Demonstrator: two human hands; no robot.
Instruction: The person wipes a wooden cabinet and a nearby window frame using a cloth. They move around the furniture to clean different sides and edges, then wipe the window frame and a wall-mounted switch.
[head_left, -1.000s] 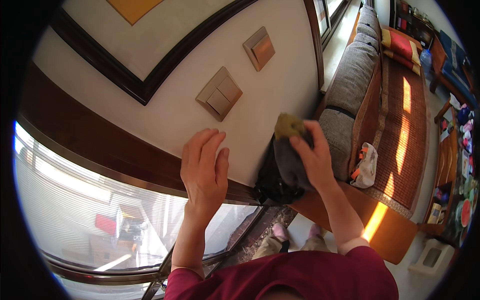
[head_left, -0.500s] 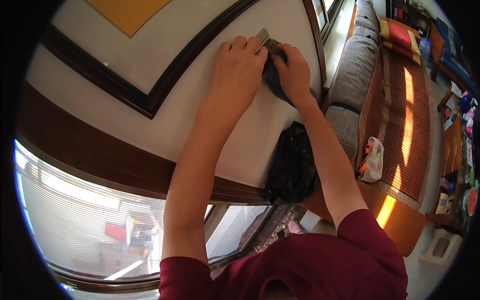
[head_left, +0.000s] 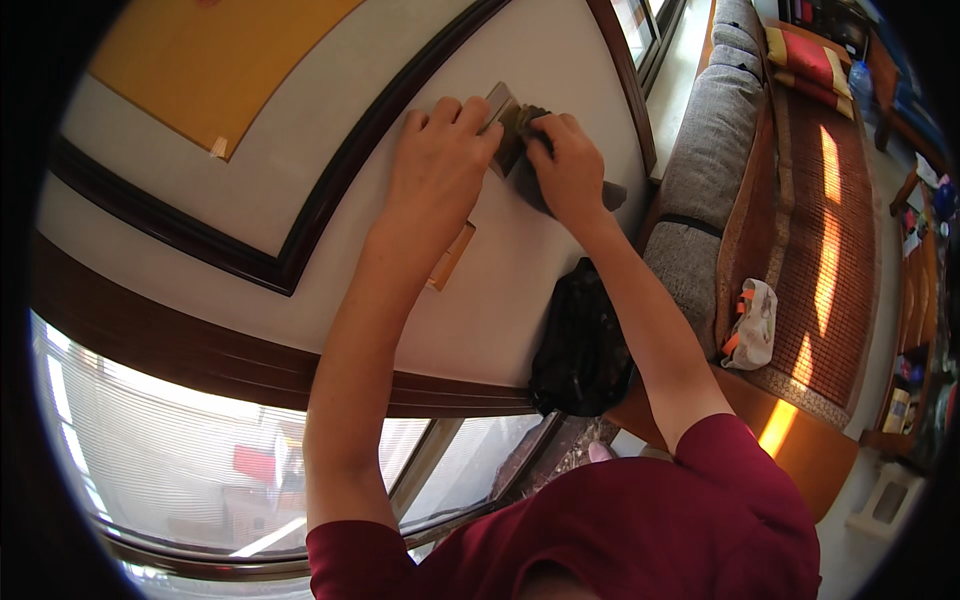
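Note:
On the white wall, my left hand (head_left: 440,165) rests with its fingers bent but apart, their ends beside a small rectangular plate (head_left: 502,100) with a metallic edge and a yellowish-brown face. Its fingertips are partly hidden. My right hand (head_left: 572,170) pinches a dark grey cloth (head_left: 533,188) against the plate's right side. The cloth hangs below the fingers, and a loose end shows beyond my wrist. Next to my left forearm, partly covered by it, a second small orange-brown rectangular plate (head_left: 455,258) is on the wall.
A large dark picture frame (head_left: 285,270) hangs to the left. A black bag (head_left: 580,345) lies against the wall between my arms. Right of it stand a grey-cushioned sofa (head_left: 685,190), with a white-and-orange item (head_left: 753,325) on its seat, and striped pillows (head_left: 810,65). Below left is a window (head_left: 180,440).
The view has shifted, bringing more of the picture frame in. Both hands sit slightly left and lower in the picture, still at the plate. The second plate has come out from behind my left arm.

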